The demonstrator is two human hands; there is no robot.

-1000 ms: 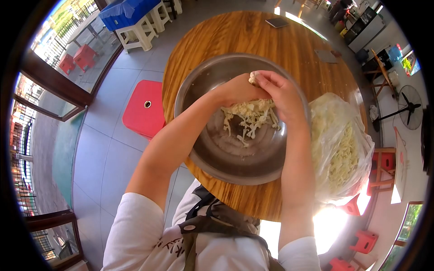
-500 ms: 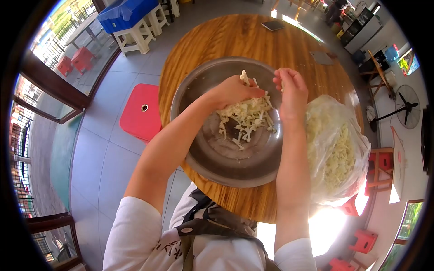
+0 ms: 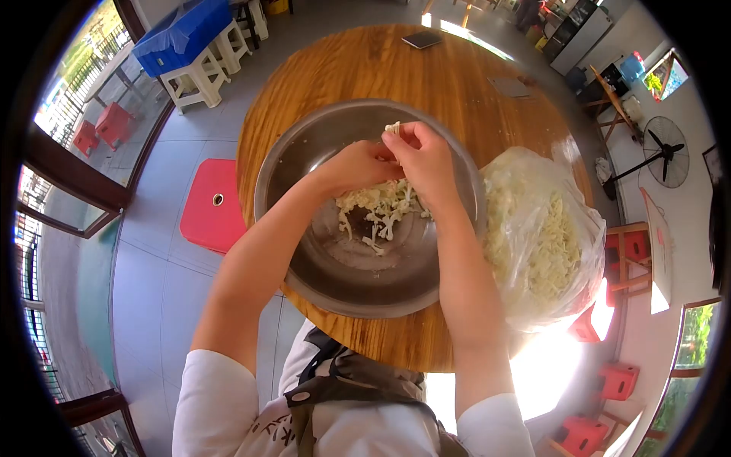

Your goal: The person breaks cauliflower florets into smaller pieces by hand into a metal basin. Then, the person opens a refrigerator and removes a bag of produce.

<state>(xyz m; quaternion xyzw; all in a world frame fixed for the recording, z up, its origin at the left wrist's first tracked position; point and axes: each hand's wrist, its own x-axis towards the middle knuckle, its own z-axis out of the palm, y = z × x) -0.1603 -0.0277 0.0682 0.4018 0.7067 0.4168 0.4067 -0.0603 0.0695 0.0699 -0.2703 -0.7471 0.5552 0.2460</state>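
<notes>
A wide metal basin stands on the round wooden table, with pale, loose cauliflower pieces heaped in its middle. Over the heap, my left hand is curled closed around cauliflower, its fingertips partly hidden behind the other hand. My right hand meets it from the right, thumb and fingers pinched together. A small cauliflower floret sticks up at the pinching fingertips. Right of the basin, a clear plastic bag bulges with shredded pale pieces.
A phone lies at the far edge of the wooden table, with a flat grey item to its right. A red stool is left of the table. Farther right stands a black fan.
My right hand has moved left from the basin's right rim to meet my left hand. The view has shifted slightly, so the table and basin appear farther left.
</notes>
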